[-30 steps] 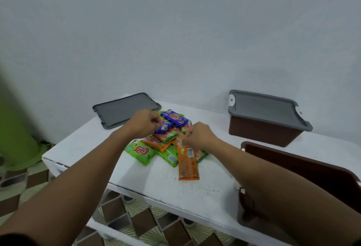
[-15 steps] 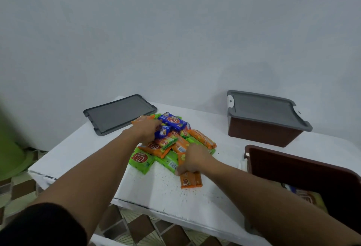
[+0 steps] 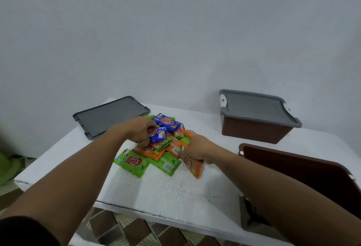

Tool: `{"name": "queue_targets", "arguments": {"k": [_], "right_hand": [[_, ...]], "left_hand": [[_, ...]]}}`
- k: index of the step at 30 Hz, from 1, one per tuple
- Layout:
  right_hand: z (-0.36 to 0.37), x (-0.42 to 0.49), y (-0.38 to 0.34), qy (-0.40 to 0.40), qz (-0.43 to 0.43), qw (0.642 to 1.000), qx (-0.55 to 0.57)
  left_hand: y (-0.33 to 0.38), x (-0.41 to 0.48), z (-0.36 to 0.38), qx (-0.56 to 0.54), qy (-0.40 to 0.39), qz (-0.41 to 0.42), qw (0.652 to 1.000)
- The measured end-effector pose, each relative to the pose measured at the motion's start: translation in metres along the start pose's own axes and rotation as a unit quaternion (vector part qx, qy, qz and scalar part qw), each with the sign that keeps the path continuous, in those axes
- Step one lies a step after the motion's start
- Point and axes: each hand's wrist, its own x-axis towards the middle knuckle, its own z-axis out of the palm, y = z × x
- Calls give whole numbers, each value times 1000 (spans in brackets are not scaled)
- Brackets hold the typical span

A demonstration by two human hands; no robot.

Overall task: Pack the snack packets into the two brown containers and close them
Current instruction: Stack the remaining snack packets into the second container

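Observation:
A pile of snack packets (image 3: 156, 150) in green, orange and blue lies at the middle of the white table (image 3: 175, 193). My left hand (image 3: 139, 130) grips a blue packet (image 3: 157, 134) on top of the pile. My right hand (image 3: 197, 148) holds an orange packet (image 3: 193, 166) at the pile's right edge. An open brown container (image 3: 304, 169) stands at the right, its inside partly hidden by my right arm. A second brown container (image 3: 256, 130) with a grey lid (image 3: 256, 108) on it stands at the back right.
A loose grey lid (image 3: 111, 115) lies flat at the table's back left corner. The table's front edge runs below my arms, with patterned floor tiles (image 3: 121, 230) beneath. A green object (image 3: 7, 167) stands on the floor at the far left.
My left hand has closed round a blue packet on top of the pile. My right hand has shifted right along the orange packet, which now sits tilted at the pile's edge.

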Motion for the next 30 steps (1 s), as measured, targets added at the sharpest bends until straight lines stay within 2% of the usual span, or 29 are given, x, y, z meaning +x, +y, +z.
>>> {"name": "queue_targets", "arguments": {"k": [5,10,13,17,22,30], "right_hand": [[-36,4,15,-25,22,994,106],[-71,-13,23,2,-63,988,144],[-94,-32,36,-33,-119,978,165],[-126,-69,69,-108,-192,967,128],[-155,-110,122,-8,-232,970,-67],[-178,-147,212,-32,-205,962,-176]], "left_hand": [[17,-11,-20,-6,6,51,999],[53,-30,-43,-14,25,93,995],[79,-39,-58,-45,41,112,992],[123,-50,-67,-57,47,141,987],[190,-64,-62,-11,36,200,979],[290,-66,-27,26,-25,248,968]]}}
